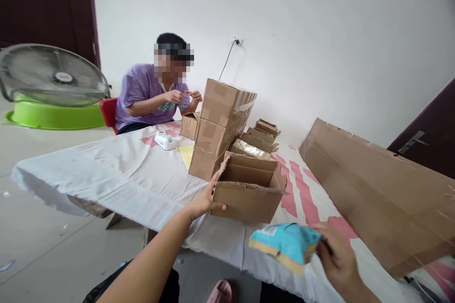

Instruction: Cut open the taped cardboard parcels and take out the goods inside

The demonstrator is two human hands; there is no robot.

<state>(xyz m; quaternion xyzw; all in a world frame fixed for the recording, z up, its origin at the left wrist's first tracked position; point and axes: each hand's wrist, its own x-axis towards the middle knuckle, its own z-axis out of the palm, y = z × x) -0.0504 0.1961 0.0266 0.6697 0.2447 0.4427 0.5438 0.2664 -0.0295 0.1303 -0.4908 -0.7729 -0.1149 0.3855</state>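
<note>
An open cardboard box (pixel 247 201) stands at the near edge of the cloth-covered table. My left hand (pixel 204 201) grips its left side, thumb on the front face and fingers round the far corner. To the right and nearer to me, my right hand (pixel 337 251) is closed on a blue and yellow packet (pixel 287 241), which is tilted and slightly blurred. Something small and dark shows by these fingers, too unclear to name. The inside bottom of the box is hidden from view.
Taped boxes (pixel 213 132) are stacked behind the open one, with further boxes (pixel 261 139) in a row. A large cardboard sheet (pixel 377 194) leans at right. Across the table sits a person (pixel 145 90), near a white container (pixel 165 141). A fan (pixel 57 75) stands left.
</note>
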